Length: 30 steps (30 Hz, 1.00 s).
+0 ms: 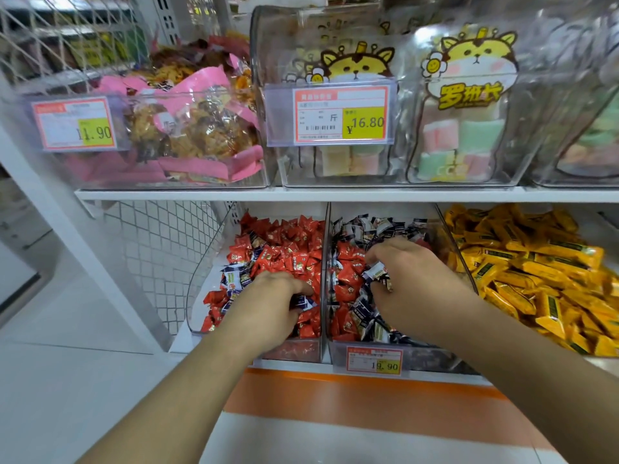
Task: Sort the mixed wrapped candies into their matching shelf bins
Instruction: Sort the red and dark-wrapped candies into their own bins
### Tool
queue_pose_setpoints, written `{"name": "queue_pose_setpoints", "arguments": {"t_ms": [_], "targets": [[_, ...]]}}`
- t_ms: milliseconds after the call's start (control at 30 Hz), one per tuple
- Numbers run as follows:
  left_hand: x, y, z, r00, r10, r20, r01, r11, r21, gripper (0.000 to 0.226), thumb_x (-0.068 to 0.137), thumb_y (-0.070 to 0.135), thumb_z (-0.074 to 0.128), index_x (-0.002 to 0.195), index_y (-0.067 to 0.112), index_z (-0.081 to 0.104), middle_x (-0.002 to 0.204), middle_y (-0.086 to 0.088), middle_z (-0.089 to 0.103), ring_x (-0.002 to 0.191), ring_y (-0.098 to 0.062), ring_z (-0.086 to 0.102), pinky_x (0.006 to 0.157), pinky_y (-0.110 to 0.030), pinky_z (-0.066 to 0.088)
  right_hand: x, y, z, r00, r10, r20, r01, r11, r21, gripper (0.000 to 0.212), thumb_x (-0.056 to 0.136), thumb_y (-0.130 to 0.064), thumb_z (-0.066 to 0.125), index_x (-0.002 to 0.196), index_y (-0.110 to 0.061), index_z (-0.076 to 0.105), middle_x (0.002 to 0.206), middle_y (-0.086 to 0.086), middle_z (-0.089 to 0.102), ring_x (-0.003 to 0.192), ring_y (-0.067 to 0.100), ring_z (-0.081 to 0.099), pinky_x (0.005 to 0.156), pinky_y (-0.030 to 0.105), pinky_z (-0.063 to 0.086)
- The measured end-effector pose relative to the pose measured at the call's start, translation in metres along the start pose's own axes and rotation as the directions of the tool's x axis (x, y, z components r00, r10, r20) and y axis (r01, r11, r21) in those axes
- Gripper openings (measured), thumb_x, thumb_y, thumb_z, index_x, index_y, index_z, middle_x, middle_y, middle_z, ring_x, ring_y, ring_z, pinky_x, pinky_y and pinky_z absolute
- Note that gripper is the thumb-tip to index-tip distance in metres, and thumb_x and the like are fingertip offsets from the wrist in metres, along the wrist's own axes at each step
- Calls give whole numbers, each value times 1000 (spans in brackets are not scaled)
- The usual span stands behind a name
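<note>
Two clear bins stand side by side on the lower shelf. The left bin (197, 283) holds mostly red wrapped candies (284, 252) with a few dark blue ones mixed in. The middle bin (385, 346) holds dark blue candies (375, 226) with red ones mixed in. My left hand (274, 306) is down in the left bin, fingers closed on a dark blue candy (301, 301). My right hand (408, 279) is in the middle bin, pinching dark blue candies (378, 272) between thumb and fingers.
A bin of yellow wrapped candies (536, 272) sits to the right. A clear divider (324, 262) separates the two worked bins. The upper shelf (301, 195) carries bins of pink snack bags (187, 128) and marshmallow packs (462, 128). Price tags (374, 361) hang in front.
</note>
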<state>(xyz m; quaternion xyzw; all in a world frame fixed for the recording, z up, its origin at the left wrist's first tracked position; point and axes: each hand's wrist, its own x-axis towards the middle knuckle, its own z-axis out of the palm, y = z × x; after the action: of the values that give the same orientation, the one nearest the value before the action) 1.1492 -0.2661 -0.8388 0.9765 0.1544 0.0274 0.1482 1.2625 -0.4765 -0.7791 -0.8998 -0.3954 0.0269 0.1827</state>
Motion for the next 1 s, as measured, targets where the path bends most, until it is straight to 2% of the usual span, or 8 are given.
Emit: {"name": "queue_pose_setpoints", "arguments": {"t_ms": [267, 367, 467, 600, 733, 767, 867, 1000], "targets": [[-4, 1, 0, 995, -20, -94, 17, 999, -30, 26, 93, 25, 73, 115, 37, 73, 120, 11, 68, 117, -12, 56, 101, -36, 51, -1, -2, 2, 1000, 3, 14, -3, 1000, 13, 29, 98, -21, 60, 127, -19, 57, 131, 0, 53, 118, 21, 54, 97, 37, 53], [-5, -1, -3, 990, -85, -111, 65, 983, -172, 12, 92, 33, 76, 102, 39, 73, 100, 18, 69, 94, -7, 63, 82, -29, 56, -1, -2, 1, 1000, 3, 9, -3, 1000, 17, 28, 98, -21, 60, 126, -19, 57, 130, 0, 53, 118, 21, 54, 97, 37, 53], [-7, -1, -9, 976, -162, -143, 114, 948, -296, 8, 92, 34, 76, 95, 38, 70, 92, 21, 67, 81, 1, 61, 64, -17, 45, -1, -2, 2, 1000, -4, 7, 4, 1000, 14, 30, 98, -21, 59, 128, -19, 57, 131, 0, 54, 118, 21, 54, 97, 37, 54], [-8, 0, -20, 939, -246, -240, 119, 887, -446, 10, 91, 33, 78, 92, 40, 71, 84, 14, 68, 62, -8, 61, 51, -18, 43, -1, -3, 3, 999, -33, -14, 33, 999, 19, 40, 99, -21, 60, 138, -22, 54, 140, -3, 53, 127, 18, 52, 103, 33, 51], [-13, 12, -36, 938, -272, -215, 63, 745, -664, 13, 87, 30, 82, 93, 39, 75, 87, 4, 75, 84, -20, 71, 77, -38, 61, -1, -8, 3, 986, -142, -92, 153, 980, 124, 51, 99, -26, 64, 147, -29, 48, 145, -11, 55, 136, 8, 47, 114, 28, 41], [-16, 18, -41, 943, -261, -207, 41, 708, -705, 12, 87, 27, 83, 94, 36, 76, 88, 4, 77, 86, -18, 72, 79, -36, 61, -2, -11, 3, 978, -170, -118, 188, 968, 164, 51, 98, -28, 67, 146, -32, 49, 140, -14, 57, 132, 4, 49, 112, 25, 41], [-26, 36, -50, 972, -189, -138, -3, 581, -814, 14, 87, 14, 82, 95, 24, 77, 87, 0, 79, 79, -13, 75, 69, -22, 56, -5, -21, 2, 966, -196, -170, 238, 932, 274, 41, 96, -33, 71, 134, -35, 58, 119, -22, 64, 115, -6, 56, 99, 14, 45], [-30, 42, -49, 988, -122, -96, -12, 557, -830, 21, 88, 15, 80, 103, 30, 77, 96, 4, 80, 89, -15, 76, 81, -29, 56, -8, -21, -2, 962, -159, -224, 221, 933, 285, 16, 96, -29, 71, 111, -32, 68, 94, -20, 66, 93, -2, 62, 82, 23, 55]]}}
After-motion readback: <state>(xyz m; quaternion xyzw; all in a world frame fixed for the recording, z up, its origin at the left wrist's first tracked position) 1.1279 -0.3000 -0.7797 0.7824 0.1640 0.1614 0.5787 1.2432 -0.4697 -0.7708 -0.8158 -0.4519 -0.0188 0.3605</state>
